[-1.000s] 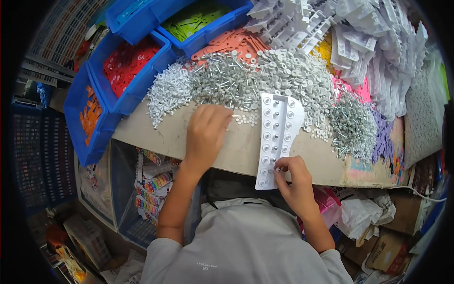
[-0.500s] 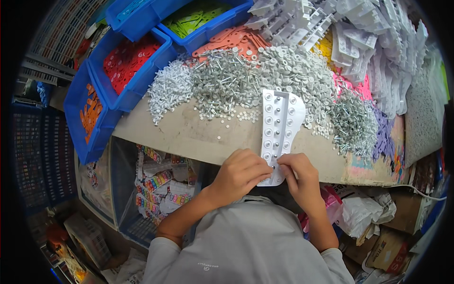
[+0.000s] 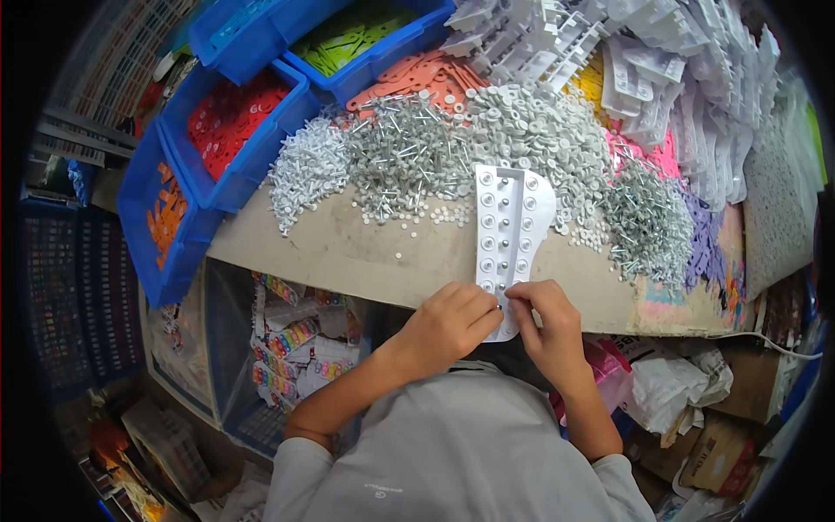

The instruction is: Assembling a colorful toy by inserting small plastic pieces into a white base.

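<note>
Lining a tan tabletop (image 3: 348,257), blue bins (image 3: 187,261) stand left of hands (image 3: 448,324) (image 3: 551,327) narrowed on a white panel (image 3: 515,228).

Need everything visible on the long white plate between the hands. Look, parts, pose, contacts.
The white plate looks like glossy molded plastic: long, one side nearly straight, the other bulging toward the far end. Ring-shaped seats line both sides of a recessed channel, where shiny, metal-looking heads stand in a row. It lies lengthwise away from the person on the table, near end seemingly past the front edge. Fingers of the left hand and right hand partly cover that end; exact contact is unclear.
</note>
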A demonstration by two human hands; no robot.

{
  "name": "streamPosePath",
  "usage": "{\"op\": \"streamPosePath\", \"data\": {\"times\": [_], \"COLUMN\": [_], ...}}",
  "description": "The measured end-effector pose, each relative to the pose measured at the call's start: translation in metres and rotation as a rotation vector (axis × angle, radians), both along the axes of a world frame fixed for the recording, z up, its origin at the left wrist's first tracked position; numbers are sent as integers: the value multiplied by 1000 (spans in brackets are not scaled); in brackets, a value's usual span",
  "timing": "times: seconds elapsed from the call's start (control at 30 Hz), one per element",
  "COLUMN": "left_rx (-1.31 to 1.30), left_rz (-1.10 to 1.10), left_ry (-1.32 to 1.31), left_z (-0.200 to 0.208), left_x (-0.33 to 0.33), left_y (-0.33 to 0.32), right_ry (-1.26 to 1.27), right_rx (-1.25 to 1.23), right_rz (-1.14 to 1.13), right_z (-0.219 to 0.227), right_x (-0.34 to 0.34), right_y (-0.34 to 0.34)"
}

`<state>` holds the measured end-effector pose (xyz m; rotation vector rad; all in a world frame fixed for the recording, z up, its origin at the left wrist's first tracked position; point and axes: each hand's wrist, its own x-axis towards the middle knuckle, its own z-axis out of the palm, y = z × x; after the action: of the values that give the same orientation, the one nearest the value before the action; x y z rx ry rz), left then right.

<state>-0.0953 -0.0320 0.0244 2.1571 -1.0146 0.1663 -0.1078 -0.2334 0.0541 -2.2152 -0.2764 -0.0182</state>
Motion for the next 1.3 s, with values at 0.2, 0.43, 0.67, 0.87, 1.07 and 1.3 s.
{"op": "streamPosePath", "data": {"times": [0.2, 0.43, 0.67, 0.87, 1.07, 1.3], "left_rx": [87, -8, 31, -66, -38, 112], "left_rz": [-46, 11, 18, 434, 510, 401], "left_ry": [-142, -27, -27, 160, -78, -101], "left_z": [1, 1, -7, -18, -16, -24], "left_x": [-11, -20, -26, 17, 101, 128], "left_y": [-1, 2, 10, 20, 13, 4], "right_ry": [-10, 65, -11, -63, 95, 16], "right_rx": [23, 181, -92, -238, -99, 118], "right_rz": [1, -250, -308, -288, -318, -371], "right_z": [-1, -14, -34, -40, -39, -10], "right_x": [1, 16, 52, 57, 54, 76], "right_y": [0, -15, -32, -23, -29, -29]}}
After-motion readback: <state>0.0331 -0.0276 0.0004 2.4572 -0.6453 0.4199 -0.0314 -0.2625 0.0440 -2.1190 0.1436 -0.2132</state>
